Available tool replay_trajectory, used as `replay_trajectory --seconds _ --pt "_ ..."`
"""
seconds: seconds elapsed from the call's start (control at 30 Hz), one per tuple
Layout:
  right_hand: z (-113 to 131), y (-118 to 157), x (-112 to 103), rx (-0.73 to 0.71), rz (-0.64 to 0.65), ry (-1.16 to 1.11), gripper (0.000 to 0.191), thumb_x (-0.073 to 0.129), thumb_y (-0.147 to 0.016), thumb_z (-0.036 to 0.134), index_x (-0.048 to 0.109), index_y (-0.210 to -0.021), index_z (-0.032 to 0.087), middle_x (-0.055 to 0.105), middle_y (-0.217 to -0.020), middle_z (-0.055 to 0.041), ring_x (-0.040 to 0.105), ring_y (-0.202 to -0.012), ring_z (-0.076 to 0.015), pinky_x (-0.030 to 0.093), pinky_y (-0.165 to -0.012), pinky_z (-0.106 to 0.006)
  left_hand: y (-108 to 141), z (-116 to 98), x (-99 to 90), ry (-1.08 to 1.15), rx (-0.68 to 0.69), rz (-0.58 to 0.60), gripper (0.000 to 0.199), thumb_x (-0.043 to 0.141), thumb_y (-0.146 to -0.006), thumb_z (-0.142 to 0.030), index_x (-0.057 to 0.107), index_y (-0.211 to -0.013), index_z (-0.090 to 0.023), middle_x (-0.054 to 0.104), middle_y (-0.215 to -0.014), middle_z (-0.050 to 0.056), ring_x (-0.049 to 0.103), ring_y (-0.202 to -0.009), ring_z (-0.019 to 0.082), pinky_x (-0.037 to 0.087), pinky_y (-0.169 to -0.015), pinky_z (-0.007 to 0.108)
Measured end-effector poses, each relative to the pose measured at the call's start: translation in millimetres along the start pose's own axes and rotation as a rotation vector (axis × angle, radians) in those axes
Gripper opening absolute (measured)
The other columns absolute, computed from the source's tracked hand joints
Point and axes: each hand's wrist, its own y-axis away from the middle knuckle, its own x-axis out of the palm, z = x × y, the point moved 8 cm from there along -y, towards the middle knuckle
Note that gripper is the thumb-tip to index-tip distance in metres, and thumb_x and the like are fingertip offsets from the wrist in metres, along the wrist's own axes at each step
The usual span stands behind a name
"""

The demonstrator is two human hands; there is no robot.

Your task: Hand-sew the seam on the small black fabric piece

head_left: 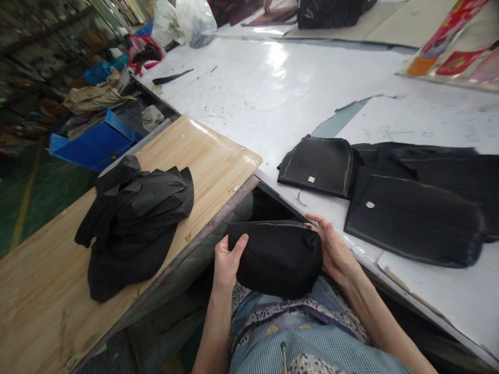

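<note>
A black cloth pouch [276, 259] is held in front of my body, above my lap. My left hand [229, 259] grips its left end, thumb on top and the other fingers hidden beneath. At the right end, my right hand [331, 246] holds the pouch's edge with its fingers reaching along the far side; its thumb is mostly hidden. Beyond my right hand, a flat black pouch [317, 166] with a small white sticker lies on the white table. Beside it rests a larger pile of black fabric pieces [417, 218], also with a pale sticker.
To the left, crumpled black fabric [134, 218] lies on a wooden board [210, 145]. The white table [249, 88] has a torn covering. Blue boxes [95, 140] stand beyond the board. A printed plastic bag [448, 47] lies far right. Another person's hand [267, 5] shows at the top.
</note>
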Motion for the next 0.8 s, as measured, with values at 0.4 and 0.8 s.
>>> replay_trajectory --seconds 0.4,0.8 --pt "23 0 10 -0.301 -0.074 0.429 0.02 0.08 -0.076 0.037 0.068 -0.072 0.021 0.069 -0.108 -0.0045 0.058 -0.109 -0.0263 0.039 -0.1 -0.037 2 -6 1.8 -0.188 0.102 0.011 0.031 0.073 -0.084 -0.043 0.073 -0.095 -0.015 0.073 -0.085 0.005 0.066 -0.078 0.018 0.053 -0.074 0.026" --pt "13 0 4 -0.28 -0.149 0.317 0.023 0.083 -0.073 0.036 0.065 -0.071 0.022 0.068 -0.103 -0.0033 0.058 -0.107 -0.026 0.04 -0.098 -0.036 1 -13 0.7 -0.236 0.176 -0.073 0.044 0.061 -0.09 -0.052 0.051 -0.066 -0.018 0.046 -0.061 -0.003 0.043 -0.06 0.011 0.036 -0.058 0.021"
